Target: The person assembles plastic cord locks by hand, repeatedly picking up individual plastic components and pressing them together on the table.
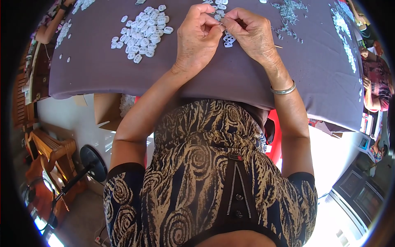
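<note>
Both hands meet over the far middle of the cloth-covered table. My left hand (196, 41) is closed in a pinch of thumb and forefinger, its other fingers curled loosely. Tip to tip with it, my right hand (254, 36) pinches too, a metal bangle on that wrist. What lies between the fingertips is too small and too covered to name. Just below them are a few small white plastic pieces with dark holes (228, 40), and more of them (221, 5) show beyond. A larger heap of white pieces (145, 33) lies left of my left hand.
Small grey metal parts (289, 11) are scattered right of my right hand, near a thin stick (279, 46). The purple-grey tablecloth (123, 78) hangs over the near edge. Other people's arms (372, 101) and more white piles (345, 37) are at the sides. A cardboard box (105, 108) stands below.
</note>
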### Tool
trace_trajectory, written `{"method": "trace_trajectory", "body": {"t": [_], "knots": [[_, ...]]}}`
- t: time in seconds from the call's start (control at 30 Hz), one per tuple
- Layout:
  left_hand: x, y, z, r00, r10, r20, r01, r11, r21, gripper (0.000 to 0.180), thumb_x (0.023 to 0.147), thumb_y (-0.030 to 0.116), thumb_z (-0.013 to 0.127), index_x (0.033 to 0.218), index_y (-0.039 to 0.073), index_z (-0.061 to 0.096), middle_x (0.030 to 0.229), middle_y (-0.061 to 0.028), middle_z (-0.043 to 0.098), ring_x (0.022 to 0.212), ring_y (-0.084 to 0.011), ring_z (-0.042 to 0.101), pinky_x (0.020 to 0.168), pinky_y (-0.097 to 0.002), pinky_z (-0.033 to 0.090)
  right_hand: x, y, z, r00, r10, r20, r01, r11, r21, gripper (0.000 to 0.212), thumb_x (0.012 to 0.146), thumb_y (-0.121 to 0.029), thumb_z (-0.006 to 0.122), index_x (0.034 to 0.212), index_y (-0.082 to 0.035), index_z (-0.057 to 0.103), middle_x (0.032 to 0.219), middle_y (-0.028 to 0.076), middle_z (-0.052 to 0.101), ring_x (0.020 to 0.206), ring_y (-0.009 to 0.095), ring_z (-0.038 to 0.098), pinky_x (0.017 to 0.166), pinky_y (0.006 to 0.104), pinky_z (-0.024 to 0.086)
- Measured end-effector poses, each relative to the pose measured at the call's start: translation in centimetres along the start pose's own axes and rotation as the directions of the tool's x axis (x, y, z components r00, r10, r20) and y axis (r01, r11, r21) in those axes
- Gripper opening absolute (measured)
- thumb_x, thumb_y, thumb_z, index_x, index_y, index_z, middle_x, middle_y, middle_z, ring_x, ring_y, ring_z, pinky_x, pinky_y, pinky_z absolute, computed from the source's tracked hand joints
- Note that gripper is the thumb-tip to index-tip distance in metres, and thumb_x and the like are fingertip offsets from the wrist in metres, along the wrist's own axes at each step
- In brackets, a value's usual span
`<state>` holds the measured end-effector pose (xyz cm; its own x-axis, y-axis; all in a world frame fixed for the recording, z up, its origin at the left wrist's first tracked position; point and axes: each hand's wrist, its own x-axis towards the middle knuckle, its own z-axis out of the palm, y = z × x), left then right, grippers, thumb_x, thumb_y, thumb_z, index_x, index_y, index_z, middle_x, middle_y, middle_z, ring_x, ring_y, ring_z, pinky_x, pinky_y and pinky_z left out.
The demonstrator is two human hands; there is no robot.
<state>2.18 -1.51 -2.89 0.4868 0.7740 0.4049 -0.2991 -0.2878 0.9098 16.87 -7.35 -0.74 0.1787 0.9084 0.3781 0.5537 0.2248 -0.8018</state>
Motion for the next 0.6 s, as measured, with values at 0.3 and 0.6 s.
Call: {"method": "trace_trajectory", "body": {"t": [0.3, 0.6], "knots": [[0.3, 1.2, -0.3, 0.998, 0.015, 0.068, -0.031, 0.971, 0.235, 0.033, 0.085, -0.007, 0.059, 0.114, 0.000, 0.047, 0.076, -0.0004, 0.057, 0.069, -0.0038, 0.051, 0.063, -0.0187, 0.044, 0.4, -0.3, -0.7, 0.989, 0.127, 0.075, -0.133, 0.988, 0.079, 0.017, 0.093, -0.015, 0.058, 0.092, -0.001, 0.065, 0.072, -0.002, 0.060, 0.068, 0.005, 0.055, 0.065, 0.0210, 0.048], [0.3, 1.0, -0.4, 0.996, -0.026, 0.084, 0.004, 0.968, 0.250, 0.033, 0.085, -0.007, 0.060, 0.114, 0.000, 0.047, 0.077, -0.0011, 0.058, 0.068, -0.0033, 0.050, 0.061, -0.0186, 0.043, 0.7, -0.2, -1.2, 0.954, 0.260, 0.153, -0.289, 0.931, 0.221, 0.029, 0.094, -0.022, 0.048, 0.090, 0.001, 0.064, 0.080, 0.002, 0.060, 0.075, 0.009, 0.055, 0.070, 0.0238, 0.049]]}}
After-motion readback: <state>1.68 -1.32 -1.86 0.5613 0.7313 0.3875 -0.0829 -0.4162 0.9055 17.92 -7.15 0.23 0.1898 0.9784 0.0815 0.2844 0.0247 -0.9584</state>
